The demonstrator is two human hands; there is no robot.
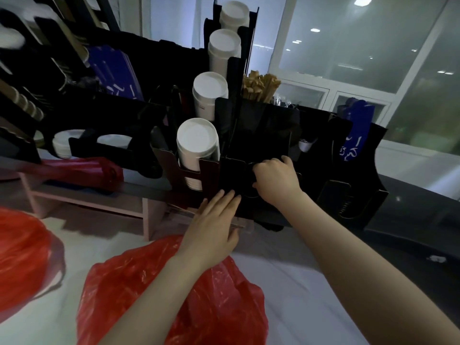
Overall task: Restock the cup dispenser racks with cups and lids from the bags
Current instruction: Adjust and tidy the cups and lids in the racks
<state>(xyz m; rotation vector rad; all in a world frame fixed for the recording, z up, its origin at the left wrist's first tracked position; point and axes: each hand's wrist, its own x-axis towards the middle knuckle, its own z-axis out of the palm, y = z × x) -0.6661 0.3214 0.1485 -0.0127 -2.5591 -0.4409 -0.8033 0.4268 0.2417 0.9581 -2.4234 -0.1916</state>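
R hand [276, 181] grip unclear, dark rack [249, 150]

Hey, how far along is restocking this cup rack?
Done: four white cup stacks fill one column of the black rack. In hand: the left hand presses flat on its front while the right hand curls into a dark front compartment, contents unclear. Left: red bags lie on the table.

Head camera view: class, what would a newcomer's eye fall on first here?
Four white cup stacks climb diagonally up the middle of the black dispenser rack. A red plastic bag lies crumpled at the bottom centre, under the left forearm. Both hands meet at the rack's front: the left hand lies flat, the right hand curls on something too dark to identify.
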